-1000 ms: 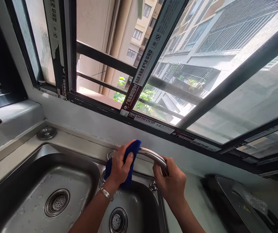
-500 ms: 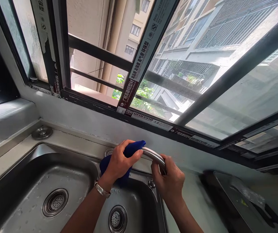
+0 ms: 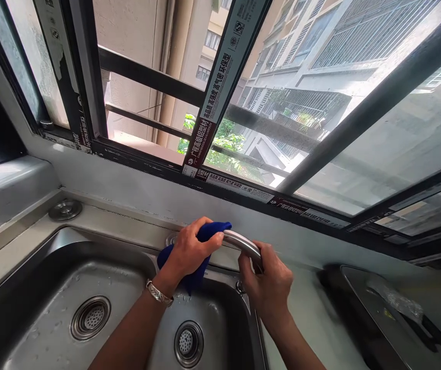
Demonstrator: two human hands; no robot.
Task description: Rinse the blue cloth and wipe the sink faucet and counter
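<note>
Curling my left grip point(image 3: 191, 249) firmly round a blue cloth point(image 3: 196, 279), I have it at the left end of the visible stretch of a curved metal pipe point(image 3: 242, 242), above the back edge of the double sink point(image 3: 68, 237); how far the cloth wraps round the pipe I cannot tell from here. My right grip point(image 3: 271, 280) is wrapped about the pipe's right end, with bare metal between the two. The cloth's lower part hangs over the back of the right basin point(image 3: 218, 329). A dark, flat-topped thing point(image 3: 370, 303) sits on the worktop point(image 3: 301, 308), well apart to the right.
</note>
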